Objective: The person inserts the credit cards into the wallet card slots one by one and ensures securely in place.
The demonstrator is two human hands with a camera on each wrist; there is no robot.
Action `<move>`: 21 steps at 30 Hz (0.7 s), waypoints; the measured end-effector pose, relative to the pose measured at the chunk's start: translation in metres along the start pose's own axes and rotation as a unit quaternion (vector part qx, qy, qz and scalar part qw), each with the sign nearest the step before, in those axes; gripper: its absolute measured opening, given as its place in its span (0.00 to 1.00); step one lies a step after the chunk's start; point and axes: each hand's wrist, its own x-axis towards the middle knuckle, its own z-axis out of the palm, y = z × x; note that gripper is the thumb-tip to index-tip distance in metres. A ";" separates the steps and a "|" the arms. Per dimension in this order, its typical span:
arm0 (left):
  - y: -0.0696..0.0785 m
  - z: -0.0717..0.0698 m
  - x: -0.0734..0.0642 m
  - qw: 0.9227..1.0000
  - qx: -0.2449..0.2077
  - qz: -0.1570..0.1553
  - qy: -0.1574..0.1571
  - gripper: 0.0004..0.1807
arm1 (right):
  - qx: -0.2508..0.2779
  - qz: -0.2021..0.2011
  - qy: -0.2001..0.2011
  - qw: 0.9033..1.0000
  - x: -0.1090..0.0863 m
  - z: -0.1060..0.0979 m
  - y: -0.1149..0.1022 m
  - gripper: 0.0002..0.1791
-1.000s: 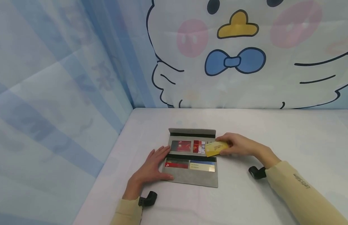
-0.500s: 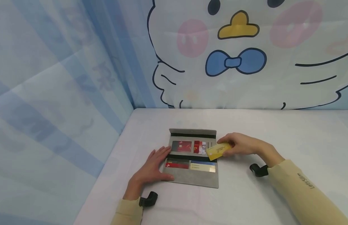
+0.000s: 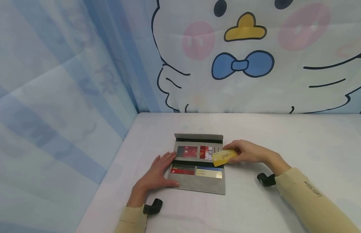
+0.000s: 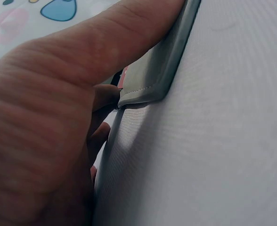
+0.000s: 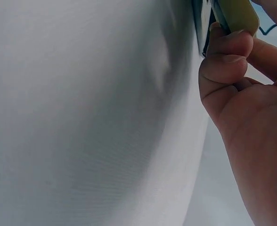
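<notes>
A grey wallet (image 3: pixel 195 186) lies unfolded on the table, with several bank cards in its slots. My left hand (image 3: pixel 157 173) rests along its left side, fingers and thumb extended; in the left wrist view the thumb (image 4: pixel 105 40) lies over the wallet's edge (image 4: pixel 148 89). My right hand (image 3: pixel 248 151) pinches a yellow card (image 3: pixel 222 157) by its right end. That card overlaps the wallet's right side, over the upper slots and the dark fold. In the right wrist view, curled fingers (image 5: pixel 228 56) hold the yellow card (image 5: pixel 240 16), most of which is out of frame.
Red cards (image 3: pixel 189 151) sit in the upper slots. A dark-and-red card (image 3: pixel 182 170) and a cream card with a blue edge (image 3: pixel 209 172) fill the lower ones. White cloth covers the table (image 3: pixel 285 136). A printed curtain (image 3: pixel 241 90) hangs behind.
The yellow card has shifted slightly toward me, down over the fold, after a small move right and back left with my right hand. My left hand and the wallet stay in place.
</notes>
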 end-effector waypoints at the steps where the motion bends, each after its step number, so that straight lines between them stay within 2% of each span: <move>1: 0.000 0.000 0.000 1.000 0.000 0.001 0.000 0.56 | -0.002 -0.001 0.003 1.000 0.000 0.000 -0.001 0.29; 21: -0.001 -0.001 0.000 1.000 -0.004 0.005 -0.001 0.56 | -0.040 0.006 0.092 0.995 0.006 0.014 -0.001 0.29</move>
